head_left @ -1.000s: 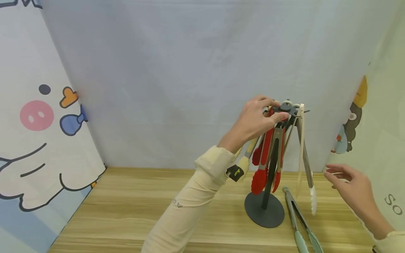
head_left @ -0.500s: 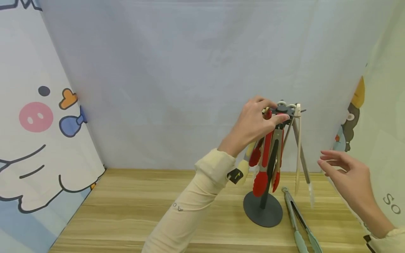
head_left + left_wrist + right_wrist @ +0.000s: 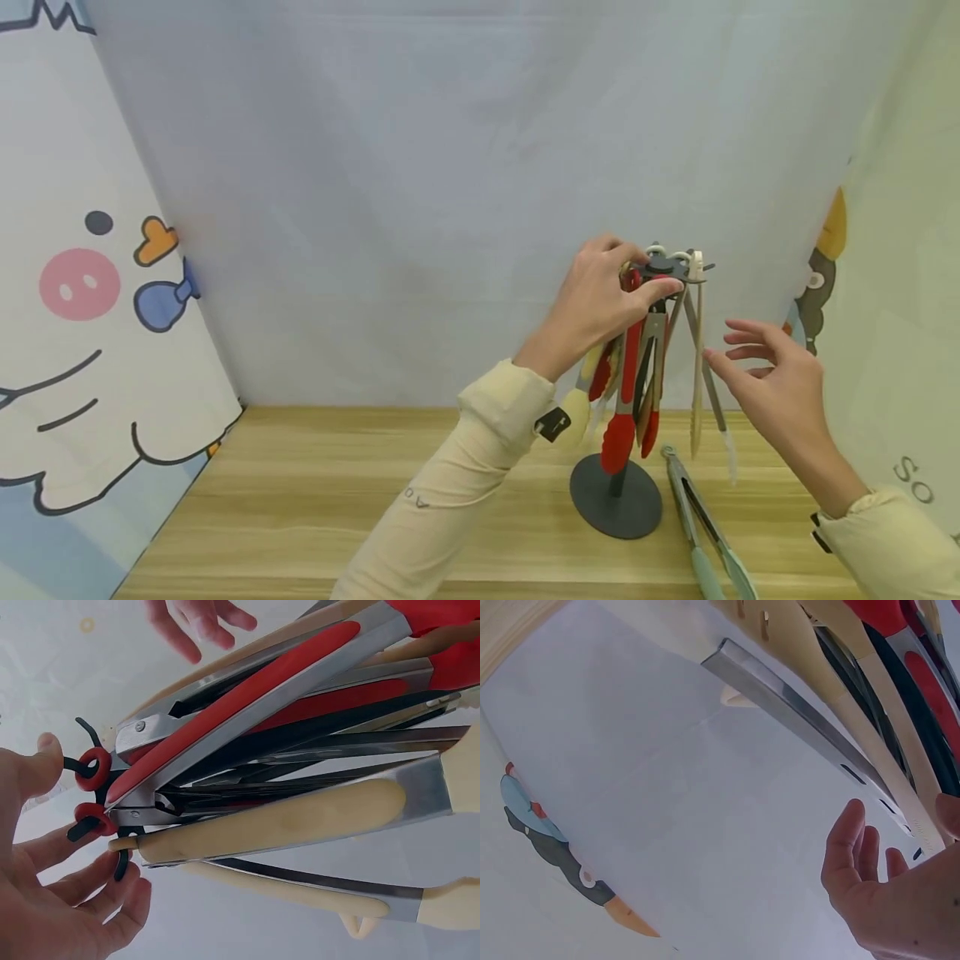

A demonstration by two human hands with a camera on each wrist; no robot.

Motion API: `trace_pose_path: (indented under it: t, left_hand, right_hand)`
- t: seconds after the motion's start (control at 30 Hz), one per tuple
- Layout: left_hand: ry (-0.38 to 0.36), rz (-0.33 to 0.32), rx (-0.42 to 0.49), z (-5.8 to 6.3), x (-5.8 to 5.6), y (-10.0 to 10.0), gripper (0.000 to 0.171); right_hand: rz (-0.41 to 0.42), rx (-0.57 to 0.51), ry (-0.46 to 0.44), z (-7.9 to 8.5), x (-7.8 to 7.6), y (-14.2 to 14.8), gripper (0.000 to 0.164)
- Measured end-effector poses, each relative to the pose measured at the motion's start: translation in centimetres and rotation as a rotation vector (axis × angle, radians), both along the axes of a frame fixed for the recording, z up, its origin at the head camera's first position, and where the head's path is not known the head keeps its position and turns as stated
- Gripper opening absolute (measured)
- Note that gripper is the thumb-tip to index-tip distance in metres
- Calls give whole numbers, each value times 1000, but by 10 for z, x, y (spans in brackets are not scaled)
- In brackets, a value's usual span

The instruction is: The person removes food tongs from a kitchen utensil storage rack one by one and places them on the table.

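Observation:
My left hand (image 3: 592, 304) is at the top of a dark hanging stand (image 3: 615, 500). In the left wrist view its thumb and fingers grip the stand's hooks (image 3: 82, 829) from opposite sides. Red-and-steel tongs (image 3: 240, 709) and cream-handled tongs (image 3: 285, 821) hang by loops from those hooks. My right hand (image 3: 783, 379) is raised to the right of the stand, fingers slightly bent and holding nothing. Nearest to it hang beige tongs (image 3: 900, 772) and steel tongs with a pale tip (image 3: 780, 705). Overlapping tools partly hide the stand's pole.
Steel tongs with mint-green ends (image 3: 697, 517) lie on the wooden table (image 3: 337, 500), right of the stand's round base. A pale cloth (image 3: 420, 208) hangs behind. Cartoon-printed panels (image 3: 90, 358) stand on the sides.
My right hand has moved up and left, closer to the hanging tongs. My left hand stays at the stand's top, while the hanging tools have turned and swung a little.

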State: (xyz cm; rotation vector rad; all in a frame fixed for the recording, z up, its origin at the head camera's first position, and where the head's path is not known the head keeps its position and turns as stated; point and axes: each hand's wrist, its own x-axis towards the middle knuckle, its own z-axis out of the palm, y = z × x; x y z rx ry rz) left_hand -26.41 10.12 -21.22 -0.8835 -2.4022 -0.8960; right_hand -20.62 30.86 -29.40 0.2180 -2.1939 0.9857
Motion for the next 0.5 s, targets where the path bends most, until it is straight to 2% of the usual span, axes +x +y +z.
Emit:
trace_pose_path:
  t: [0.27, 0.5]
  left_hand:
    - [-32, -24, -62, 4, -2, -2, 48]
    - [-41, -9, -11, 4, -1, -2, 40]
  right_hand:
    - [-35, 2, -2, 2, -3, -5, 48]
    - [-43, 18, 18, 5, -7, -15, 51]
